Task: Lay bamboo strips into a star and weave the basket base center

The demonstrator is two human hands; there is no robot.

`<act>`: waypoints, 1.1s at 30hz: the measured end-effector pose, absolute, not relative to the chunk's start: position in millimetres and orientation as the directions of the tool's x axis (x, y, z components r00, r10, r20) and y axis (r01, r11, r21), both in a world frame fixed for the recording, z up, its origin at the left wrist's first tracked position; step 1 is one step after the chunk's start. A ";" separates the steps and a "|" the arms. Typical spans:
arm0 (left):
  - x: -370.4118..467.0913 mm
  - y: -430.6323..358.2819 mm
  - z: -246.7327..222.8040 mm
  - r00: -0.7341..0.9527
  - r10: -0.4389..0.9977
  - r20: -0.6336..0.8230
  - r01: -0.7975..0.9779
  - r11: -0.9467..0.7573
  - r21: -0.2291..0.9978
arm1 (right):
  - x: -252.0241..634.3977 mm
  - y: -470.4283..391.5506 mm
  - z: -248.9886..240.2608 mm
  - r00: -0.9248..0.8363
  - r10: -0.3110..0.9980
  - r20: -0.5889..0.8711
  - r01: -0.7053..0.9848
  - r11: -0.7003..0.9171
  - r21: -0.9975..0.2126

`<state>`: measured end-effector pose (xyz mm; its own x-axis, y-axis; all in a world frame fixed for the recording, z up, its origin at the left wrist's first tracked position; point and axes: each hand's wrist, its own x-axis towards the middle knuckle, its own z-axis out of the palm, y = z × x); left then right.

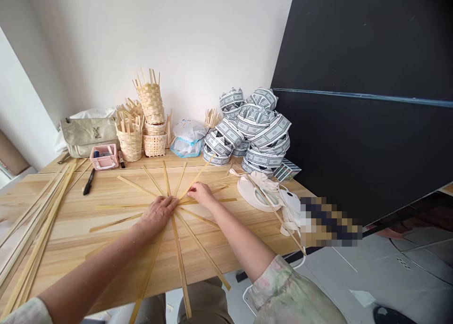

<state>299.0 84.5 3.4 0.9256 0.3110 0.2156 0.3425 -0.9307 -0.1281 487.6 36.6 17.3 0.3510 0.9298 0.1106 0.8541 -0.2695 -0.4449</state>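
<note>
Several thin bamboo strips [179, 255] lie crossed in a star on the wooden table [78, 234], all meeting at one centre. My left hand [158, 213] lies flat, palm down, on that centre and presses the crossing. My right hand [201, 193] is just right of it, with fingertips pinching one strip [197, 176] that runs off toward the far right. Some strips stick out over the table's near edge.
A bundle of long strips [33, 229] lies along the left side. At the back stand small woven baskets [150, 104], a pink box [104, 156], a beige bag [88, 134], a black marker [88, 181] and a pile of patterned rolls [253, 130]. A white ring light [260, 196] sits at right.
</note>
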 end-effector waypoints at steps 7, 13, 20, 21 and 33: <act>299.1 84.4 3.8 0.931 0.295 0.216 0.328 -0.934 -0.139 | 481.5 30.5 28.6 0.272 0.947 0.170 0.944 -0.228 -0.238; 299.0 85.7 1.6 0.934 0.268 0.237 0.300 -0.948 -0.110 | 480.7 18.1 30.7 0.067 0.982 0.176 0.995 -0.053 -0.084; 298.6 86.9 -4.1 0.921 0.287 0.263 0.322 -0.941 -0.102 | 467.6 9.5 35.1 0.039 0.993 0.111 0.999 -0.035 -0.037; 298.9 86.6 -3.8 0.919 0.292 0.264 0.325 -0.941 -0.090 | 465.1 10.3 33.8 0.061 0.993 0.101 0.997 -0.057 -0.045; 300.4 89.3 -6.9 0.903 0.340 0.262 0.367 -0.928 -0.062 | 444.6 26.5 28.2 0.253 0.967 0.031 0.949 -0.241 -0.205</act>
